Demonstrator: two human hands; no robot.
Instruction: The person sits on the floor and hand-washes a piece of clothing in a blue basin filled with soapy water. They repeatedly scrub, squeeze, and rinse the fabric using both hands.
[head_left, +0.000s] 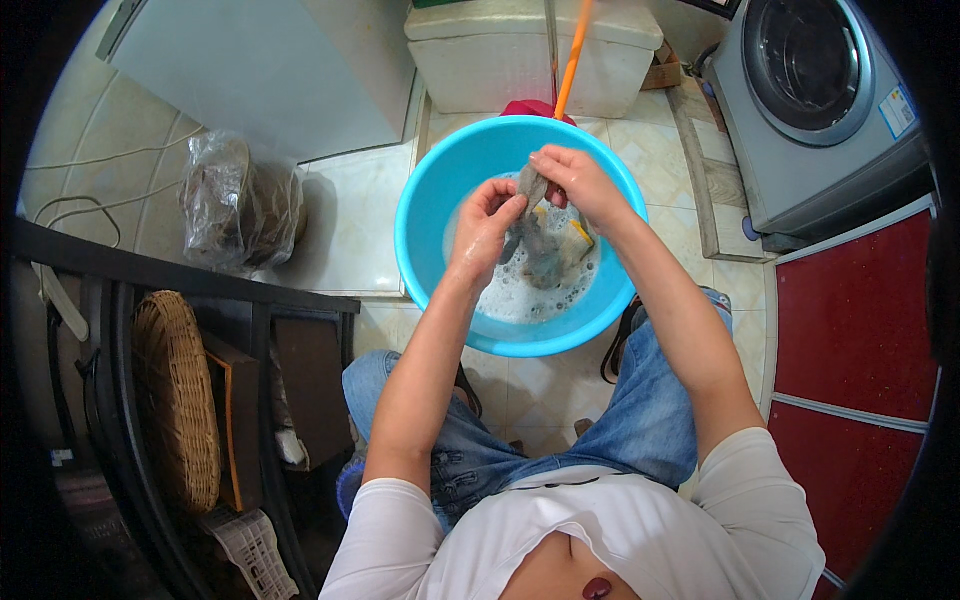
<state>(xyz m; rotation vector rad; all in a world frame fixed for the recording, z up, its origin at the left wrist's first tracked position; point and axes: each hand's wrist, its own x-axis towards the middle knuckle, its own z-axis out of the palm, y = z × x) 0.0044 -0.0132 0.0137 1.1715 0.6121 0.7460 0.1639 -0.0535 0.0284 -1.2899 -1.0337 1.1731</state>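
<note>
A round blue plastic basin (517, 346) stands on the tiled floor between my knees. Soapy water (517, 296) with white foam fills its bottom. Above the water, a small wet grey cloth, perhaps a sock (532, 184), is stretched between both hands. My left hand (489, 217) pinches its lower left part with thumb and fingers. At its upper right, my right hand (574, 180) grips the fabric. More wet grey cloth (547, 259) lies in the suds below, with a yellow-edged piece (581, 232) at its right. How many pieces are soaking cannot be told.
A grey front-loading washing machine (817, 112) stands at right above a red cabinet (851, 315). Behind the basin are an orange pole (574, 60) and a white chest-like box (525, 67). To the left are a plastic-wrapped bundle (240, 202) and a black rack (187, 259) holding a wicker basket (180, 405).
</note>
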